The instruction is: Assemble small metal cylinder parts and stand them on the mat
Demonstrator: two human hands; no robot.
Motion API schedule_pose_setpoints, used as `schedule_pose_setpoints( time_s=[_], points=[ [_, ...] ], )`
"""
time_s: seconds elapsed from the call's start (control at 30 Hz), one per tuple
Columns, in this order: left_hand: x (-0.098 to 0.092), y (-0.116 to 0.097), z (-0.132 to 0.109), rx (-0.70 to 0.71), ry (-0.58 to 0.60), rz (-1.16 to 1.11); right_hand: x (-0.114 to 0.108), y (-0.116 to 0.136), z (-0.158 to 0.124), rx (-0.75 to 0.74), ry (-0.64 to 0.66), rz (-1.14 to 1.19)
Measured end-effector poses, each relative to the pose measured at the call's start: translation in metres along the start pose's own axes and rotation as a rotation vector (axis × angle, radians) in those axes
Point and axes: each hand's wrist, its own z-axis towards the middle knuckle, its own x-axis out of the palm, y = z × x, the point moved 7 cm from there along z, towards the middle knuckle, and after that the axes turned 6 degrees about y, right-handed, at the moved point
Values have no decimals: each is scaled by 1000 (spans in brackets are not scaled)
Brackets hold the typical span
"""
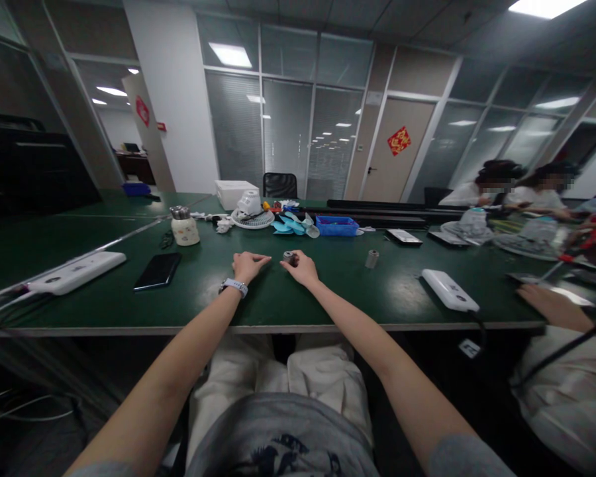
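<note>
Head view, one seated person at a green surface [278, 301].

- Right hand [302, 267]: fingertips pinched shut on a small metal cylinder [289, 257], which is held low, at or just above the surface, in front of the person.
- Left hand [247, 265]: rests on the surface just beside the right, fingers loose and stretched toward the cylinder. It grips nothing that shows.
- Handling note (judgement): the part is round and small, so it would likely roll if let go. A steady fingertip pinch kept low, with the left hand close as a stop, suits it.
- Second cylinder [371, 259]: stands upright to the right, apart from both hands.

Containers:
- Blue tray [336, 227]: open-topped, farther back; contents too small to tell.
- Lidded jar [185, 228]: back left, lid on, contents hidden.
- White box [236, 192]: at the far edge, closed, contents hidden.
</note>
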Motion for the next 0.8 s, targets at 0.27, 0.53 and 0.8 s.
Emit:
schedule_pose_setpoints(
  time_s=[0.27,0.53,0.8],
  points=[
    [5,-10,-5,29,116,160,-1,-25,9,223,-47,464],
    [4,-8,-6,37,73,120,-10,-28,-2,590,35,1246],
    [0,-7,-7,3,55,96,-7,-21,-10,648,152,1346]
  ],
)
